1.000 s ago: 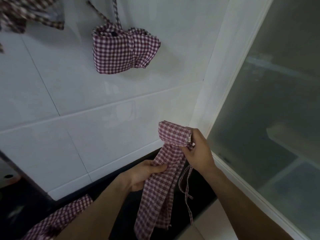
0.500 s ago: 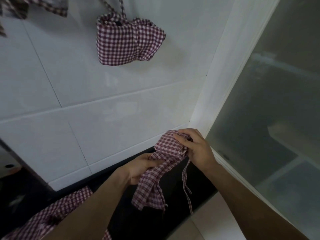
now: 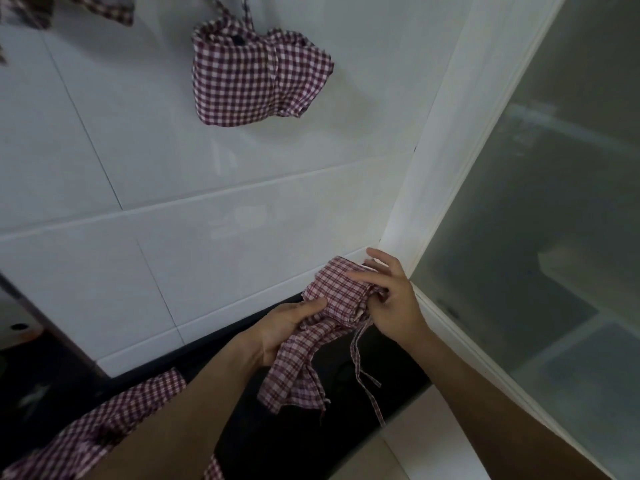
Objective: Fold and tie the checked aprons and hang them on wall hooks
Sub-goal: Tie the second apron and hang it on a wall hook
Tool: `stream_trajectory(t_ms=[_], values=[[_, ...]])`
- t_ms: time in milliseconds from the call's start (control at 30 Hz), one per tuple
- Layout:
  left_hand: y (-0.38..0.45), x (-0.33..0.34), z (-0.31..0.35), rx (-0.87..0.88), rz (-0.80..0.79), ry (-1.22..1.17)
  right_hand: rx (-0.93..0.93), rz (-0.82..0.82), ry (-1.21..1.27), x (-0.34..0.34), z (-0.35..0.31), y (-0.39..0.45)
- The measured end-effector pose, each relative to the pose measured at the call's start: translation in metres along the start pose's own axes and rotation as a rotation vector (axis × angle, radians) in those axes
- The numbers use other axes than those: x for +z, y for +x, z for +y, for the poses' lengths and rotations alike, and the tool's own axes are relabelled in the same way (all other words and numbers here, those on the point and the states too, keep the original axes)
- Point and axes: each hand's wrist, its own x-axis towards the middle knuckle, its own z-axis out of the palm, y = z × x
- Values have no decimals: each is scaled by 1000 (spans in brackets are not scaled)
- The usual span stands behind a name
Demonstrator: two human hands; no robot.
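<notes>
While a spare checked apron (image 3: 104,420) lies crumpled on the dark counter (image 3: 263,441) at my far left, just under my left forearm, another apron's edge (image 3: 100,8) shows at the top left corner of the white tiled wall (image 3: 104,265); further along that wall a folded and tied apron (image 3: 256,74) hangs by its straps, bundled into a fat roll, well above my hands. Lower down, my left hand (image 3: 287,327) grips the apron I am folding (image 3: 332,313); its fingers are curled round the gathered cloth just below the roll, thumb lying along the top. The rolled upper part of this apron sits between my two hands, in front of the wall's bottom tiles, and its loose tail hangs down over the counter with a thin tie string (image 3: 363,372) dangling beside it. My right hand (image 3: 394,299) presses against the right side of the roll; the forefinger lies straight across the top, the other fingers are spread and only lightly bent, not clamped on the cloth. At my right stands a white frame (image 3: 457,140) with a frosted glass panel (image 3: 554,220).
</notes>
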Motion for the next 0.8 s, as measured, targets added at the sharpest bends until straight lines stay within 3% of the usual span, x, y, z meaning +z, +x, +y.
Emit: stream_trajectory(t_ms=[167, 233, 300, 467, 800], values=[[1, -7, 1, 70, 25, 64, 639, -10, 849, -3, -12, 12], [1, -6, -1, 107, 27, 79, 741, -181, 821, -3, -13, 9], [1, -4, -2, 143, 25, 102, 729, -284, 661, 1, -17, 3], [0, -1, -1, 133, 46, 182, 692, -96, 574, 8, -20, 3], [-2, 3, -3, 94, 69, 313, 468, 91, 305, 2, -12, 12]])
